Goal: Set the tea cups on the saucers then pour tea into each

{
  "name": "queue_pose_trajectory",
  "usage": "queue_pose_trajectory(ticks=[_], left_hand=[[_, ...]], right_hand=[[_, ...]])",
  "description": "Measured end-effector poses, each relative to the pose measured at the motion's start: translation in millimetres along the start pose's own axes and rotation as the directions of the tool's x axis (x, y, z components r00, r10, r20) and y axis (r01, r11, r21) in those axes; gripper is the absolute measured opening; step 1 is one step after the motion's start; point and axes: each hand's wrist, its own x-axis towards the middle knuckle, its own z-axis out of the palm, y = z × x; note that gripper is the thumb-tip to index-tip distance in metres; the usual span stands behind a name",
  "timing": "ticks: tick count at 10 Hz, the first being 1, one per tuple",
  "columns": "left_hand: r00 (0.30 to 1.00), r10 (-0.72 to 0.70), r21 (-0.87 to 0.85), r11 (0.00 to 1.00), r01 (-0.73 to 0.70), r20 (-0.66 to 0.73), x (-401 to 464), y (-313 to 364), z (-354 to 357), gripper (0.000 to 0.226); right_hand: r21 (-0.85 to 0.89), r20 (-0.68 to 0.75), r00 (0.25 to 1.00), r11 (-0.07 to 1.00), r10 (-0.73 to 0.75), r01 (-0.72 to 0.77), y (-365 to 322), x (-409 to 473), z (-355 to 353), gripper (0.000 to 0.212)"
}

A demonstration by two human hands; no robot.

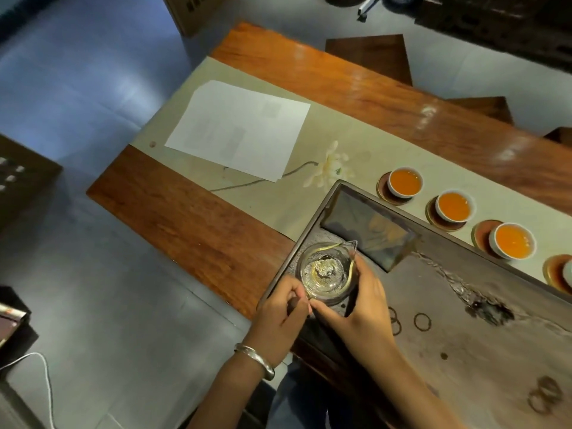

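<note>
A clear glass pitcher (326, 270) with a gold rim stands on the left end of the dark stone tea tray (458, 345); it looks nearly drained. My right hand (362, 308) wraps its right side, thumb at the near rim. My left hand (281, 314) pinches the near rim beside that thumb. Three white cups of orange tea (405, 182), (454, 206), (513, 242) rest on brown saucers (385, 188) along the tray's far edge. A fourth saucer (554, 270) with a cup is cut off at the right.
The tray sits on a wooden table (340, 88) with a beige runner (272, 205). White paper sheets (238, 128) lie on the runner's left. A dark recessed basin (368, 230) is in the tray. Wet ring marks (421, 322) dot the tray. Wooden stools (368, 57) stand beyond.
</note>
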Motion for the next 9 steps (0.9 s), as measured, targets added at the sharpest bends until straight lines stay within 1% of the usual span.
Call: queue_pose_trajectory(ticks=[1, 2, 3, 4, 5, 6, 7, 8, 9], left_hand=[[1.000, -0.011, -0.005, 1.000, 0.011, 0.006, -1, 1, 1, 0.005], [0.999, -0.039, -0.008, 0.999, 0.039, 0.016, 0, 3, 1, 0.014], [0.997, -0.071, -0.034, 0.997, 0.072, 0.021, 4, 4, 1, 0.008], [0.996, -0.077, -0.013, 0.997, 0.077, 0.050, 7, 5, -1, 0.005], [0.997, -0.050, 0.052, 0.998, 0.047, 0.063, 7, 6, -7, 0.005], [0.999, 0.004, 0.200, 0.980, -0.010, 0.032, 10, 8, -14, 0.012], [0.999, -0.043, 0.351, 0.936, 0.034, 0.016, 17, 17, -23, 0.024], [0.999, 0.045, 0.520, 0.853, -0.038, -0.002, 32, 33, -29, 0.036], [0.990, 0.108, 0.633, 0.762, -0.139, 0.087, 47, 66, -30, 0.043]], right_hand=[[-0.020, 0.008, 1.000, 1.000, -0.018, 0.018, 3, 1, -1, 0.103], [-0.026, 0.050, 0.999, 0.999, -0.021, 0.022, 6, 6, -5, 0.105], [-0.016, 0.081, 0.997, 1.000, 0.003, -0.001, 7, 10, -6, 0.104], [-0.034, 0.089, 0.996, 0.999, 0.011, -0.008, 7, 12, -7, 0.105], [-0.053, 0.116, 0.993, 0.999, 0.009, -0.003, 6, 12, -10, 0.109], [-0.071, 0.200, 0.979, 0.997, 0.032, -0.019, 1, 10, -16, 0.123], [-0.127, 0.218, 0.973, 0.990, 0.081, -0.055, -2, 4, -30, 0.110], [-0.223, 0.155, 0.981, 0.971, 0.119, -0.082, 3, -2, -54, 0.081], [-0.263, 0.046, 0.987, 0.955, 0.154, -0.136, 7, -7, -81, 0.071]])
